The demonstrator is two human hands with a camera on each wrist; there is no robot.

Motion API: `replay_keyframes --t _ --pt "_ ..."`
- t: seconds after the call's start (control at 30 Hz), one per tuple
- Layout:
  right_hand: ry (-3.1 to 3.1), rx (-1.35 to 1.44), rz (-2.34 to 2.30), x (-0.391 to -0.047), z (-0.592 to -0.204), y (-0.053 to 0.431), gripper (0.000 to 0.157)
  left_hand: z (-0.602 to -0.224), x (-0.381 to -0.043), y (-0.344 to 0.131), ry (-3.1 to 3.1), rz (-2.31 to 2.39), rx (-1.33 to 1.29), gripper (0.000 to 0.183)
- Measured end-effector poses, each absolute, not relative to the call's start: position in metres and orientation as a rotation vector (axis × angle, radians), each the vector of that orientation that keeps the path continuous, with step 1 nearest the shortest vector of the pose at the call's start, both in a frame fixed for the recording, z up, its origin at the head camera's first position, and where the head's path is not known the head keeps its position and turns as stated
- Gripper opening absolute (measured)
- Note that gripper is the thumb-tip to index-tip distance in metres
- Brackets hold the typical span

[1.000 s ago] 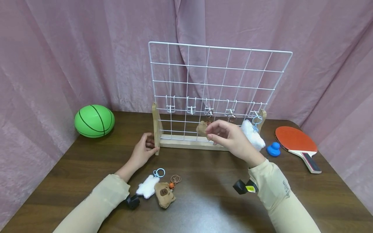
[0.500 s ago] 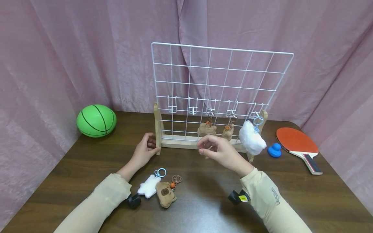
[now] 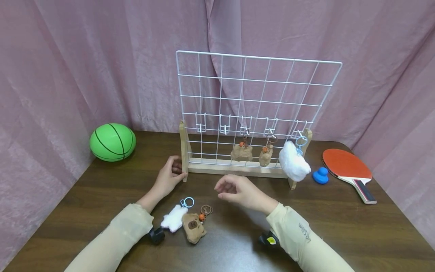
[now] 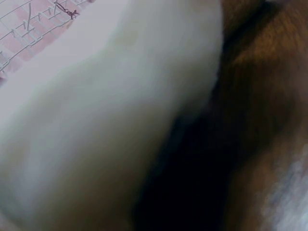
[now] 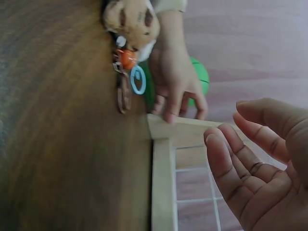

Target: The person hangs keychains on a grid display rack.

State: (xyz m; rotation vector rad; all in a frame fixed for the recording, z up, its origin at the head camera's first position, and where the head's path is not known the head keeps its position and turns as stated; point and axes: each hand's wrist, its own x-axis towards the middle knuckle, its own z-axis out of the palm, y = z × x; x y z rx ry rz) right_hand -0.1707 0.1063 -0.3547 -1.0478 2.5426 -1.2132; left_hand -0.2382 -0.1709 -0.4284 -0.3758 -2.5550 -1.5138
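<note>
My left hand [image 3: 167,176] grips the left wooden upright [image 3: 184,147] of a white wire grid rack, its thumb at the front edge. Nothing is held by my right hand [image 3: 242,192], which is above the table in front of the rack, fingers loosely curled and thumb apart from them. Two brown plush keychains [image 3: 241,153] and a white plush keychain [image 3: 293,162] hang from the rack's hooks. On the table between my forearms lie a white plush keychain [image 3: 175,219] with a blue ring and a brown bear keychain [image 3: 193,228] with an orange bead. The left wrist view is mostly blocked by a blurred sleeve.
Two hooks [image 3: 224,129] at the left of the row carry nothing. A green ball [image 3: 113,142] sits at the back left. Right of the rack are a small blue knobbed object [image 3: 320,175] and a red table tennis paddle [image 3: 346,163]. A pink curtain [image 3: 136,56] hangs behind.
My right hand has drawn back from the hanging brown keychains, moving down and left toward the keychains on the table. My left hand stays at the rack's upright.
</note>
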Motion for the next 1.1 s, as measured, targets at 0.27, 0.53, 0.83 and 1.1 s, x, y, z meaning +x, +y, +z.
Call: replay_keyframes --t 0.27,0.53,0.83,1.1 --pt "2.539 -1.120 -1.087 -0.172 -0.368 0.095 0.019 -0.428 -0.238 -0.171 -2.558 -1.508 -0.372 0.057" --pt "2.572 -1.111 -0.867 -0.173 -0.382 0.081 0.022 -0.428 -0.238 -0.171 -2.565 -1.506 -0.365 0.058" --pt "2.572 -1.128 -0.761 -0.177 -0.388 0.073 0.023 -0.428 -0.238 -0.171 -2.560 -1.517 -0.361 0.057" --pt "2.599 -1.128 -0.684 -0.178 -0.389 0.068 0.024 -0.428 -0.238 -0.171 -2.566 -1.522 -0.358 0.057"
